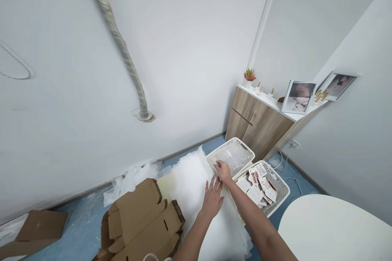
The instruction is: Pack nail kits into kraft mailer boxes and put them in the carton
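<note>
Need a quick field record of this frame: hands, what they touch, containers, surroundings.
left hand: open, flat on the white sheet stack
right hand: at the far basket, fingers on clear plastic pieces; grip unclear
near basket: holds printed packets
left of the sheets: flattened cardboard boxes on the blue floor
background: wooden cabinet with potted plant and framed photos
lower right: round white table

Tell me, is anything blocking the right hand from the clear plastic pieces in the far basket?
Nothing visible. The right hand is at the near rim of the far basket, on the clear plastic pieces. The left hand lies flat on the white sheets.
</note>
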Tool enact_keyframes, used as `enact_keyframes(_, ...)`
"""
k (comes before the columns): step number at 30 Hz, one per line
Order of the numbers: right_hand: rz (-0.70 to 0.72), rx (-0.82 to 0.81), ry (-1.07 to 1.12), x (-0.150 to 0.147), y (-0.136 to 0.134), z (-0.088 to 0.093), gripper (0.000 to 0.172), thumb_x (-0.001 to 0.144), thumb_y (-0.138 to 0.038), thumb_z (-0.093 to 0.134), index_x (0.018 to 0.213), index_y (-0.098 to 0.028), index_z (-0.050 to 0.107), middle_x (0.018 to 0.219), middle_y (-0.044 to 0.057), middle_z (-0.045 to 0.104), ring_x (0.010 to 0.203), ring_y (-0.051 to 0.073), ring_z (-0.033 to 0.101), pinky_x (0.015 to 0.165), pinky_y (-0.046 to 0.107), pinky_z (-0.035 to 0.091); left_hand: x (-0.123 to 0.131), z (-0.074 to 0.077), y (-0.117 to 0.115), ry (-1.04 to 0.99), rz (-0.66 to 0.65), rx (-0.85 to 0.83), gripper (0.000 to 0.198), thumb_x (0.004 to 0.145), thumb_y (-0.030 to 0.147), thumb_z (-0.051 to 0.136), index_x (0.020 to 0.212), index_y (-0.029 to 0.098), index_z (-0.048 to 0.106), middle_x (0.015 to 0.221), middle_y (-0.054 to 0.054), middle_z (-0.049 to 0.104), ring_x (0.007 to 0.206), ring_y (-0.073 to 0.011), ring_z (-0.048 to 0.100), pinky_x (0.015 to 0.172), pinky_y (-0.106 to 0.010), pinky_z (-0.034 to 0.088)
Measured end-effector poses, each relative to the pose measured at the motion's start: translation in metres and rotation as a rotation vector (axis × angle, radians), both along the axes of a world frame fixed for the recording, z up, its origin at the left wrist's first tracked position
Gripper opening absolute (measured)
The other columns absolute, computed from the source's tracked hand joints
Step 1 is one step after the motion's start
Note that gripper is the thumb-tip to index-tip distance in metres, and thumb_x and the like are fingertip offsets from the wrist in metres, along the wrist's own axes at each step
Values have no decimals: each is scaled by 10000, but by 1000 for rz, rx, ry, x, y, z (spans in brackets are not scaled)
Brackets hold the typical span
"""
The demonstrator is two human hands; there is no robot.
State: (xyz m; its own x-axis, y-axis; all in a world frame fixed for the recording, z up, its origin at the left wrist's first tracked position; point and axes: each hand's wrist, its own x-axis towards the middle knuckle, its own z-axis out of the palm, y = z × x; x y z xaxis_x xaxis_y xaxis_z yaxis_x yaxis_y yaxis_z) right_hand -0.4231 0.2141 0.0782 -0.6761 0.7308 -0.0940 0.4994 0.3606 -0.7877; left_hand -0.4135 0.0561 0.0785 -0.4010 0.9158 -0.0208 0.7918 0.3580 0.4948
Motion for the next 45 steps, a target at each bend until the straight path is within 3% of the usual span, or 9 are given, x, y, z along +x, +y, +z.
enact_keyframes(5, -187, -69, 298, 35, -2, 33, 446, 820, -546, 532, 1016, -180, 695, 912, 106, 748, 862, 257, 697, 818, 381, 527, -19, 12, 3, -390, 211, 371, 309, 871, 343, 522, 1118, 218, 658, 1254, -118, 643, 1275, -295, 515, 1097, -530, 362)
enact_keyframes(9, -308, -319, 586, 70, -17, 59, 547, 726, -646, 628, 992, -170, 671, 867, 107, 743, 824, 257, 704, 721, 369, 562, -27, 32, 12, -970, 451, 571, 440, 754, 505, 693, 1068, 201, 651, 1041, -117, 707, 990, -255, 670, 930, -439, 504)
enact_keyframes(14, -414, -453, 662, 120, -40, 83, 506, 697, -621, 685, 964, -192, 675, 846, 69, 730, 757, 228, 695, 688, 365, 578, -1, 72, 29, -1505, 339, 586, 534, 653, 497, 804, 1050, 164, 675, 1110, -141, 699, 996, -234, 673, 876, -343, 516)
enact_keyframes(19, -456, -102, 594, 183, -61, 96, 500, 812, -560, 605, 1175, -217, 636, 1233, 113, 645, 1042, 258, 635, 851, 418, 555, 48, 99, 34, -1504, 255, 533, 459, 645, 472, 815, 947, 148, 692, 999, -108, 725, 922, -222, 693, 769, -289, 539)
enact_keyframes(22, -412, 195, 502, 226, -79, 95, 592, 813, -501, 645, 1339, -256, 531, 1398, 104, 535, 1272, 282, 500, 1042, 478, 437, 81, 104, 34, -1404, 176, 468, 465, 642, 493, 806, 937, 151, 695, 983, -95, 715, 933, -236, 692, 714, -273, 544)
enact_keyframes(26, -430, 332, 407, 287, -101, 91, 716, 773, -469, 702, 1412, -261, 456, 1445, 106, 488, 1334, 288, 445, 1117, 489, 358, 136, 107, 36, -1297, -9, 390, 410, 668, 515, 776, 836, 155, 674, 824, -55, 700, 876, -243, 700, 608, -239, 519)
enact_keyframes(36, -650, 202, 547, 466, -138, 112, 590, 802, -434, 691, 1351, -275, 545, 1369, 80, 571, 1265, 264, 526, 1073, 451, 431, 331, 107, 30, -1496, -352, 195, 538, 836, 549, 635, 1272, 233, 609, 1382, -121, 560, 1280, -298, 516, 1034, -411, 455)
enact_keyframes(41, -732, 127, 560, 538, -156, 107, 520, 845, -439, 642, 1340, -299, 560, 1398, 62, 551, 1305, 260, 492, 1098, 467, 398, 415, 102, 24, -1552, -414, 93, 644, 871, 611, 551, 1433, 317, 436, 1517, -84, 403, 1340, -306, 449, 1034, -440, 469)
enact_keyframes(45, -806, 178, 540, 580, -166, 100, 474, 884, -421, 595, 1341, -301, 560, 1392, 73, 556, 1284, 265, 508, 1027, 454, 467, 467, 104, 17, -1538, -380, 67, 662, 862, 631, 547, 1425, 298, 448, 1491, -89, 442, 1275, -296, 518, 976, -438, 520)
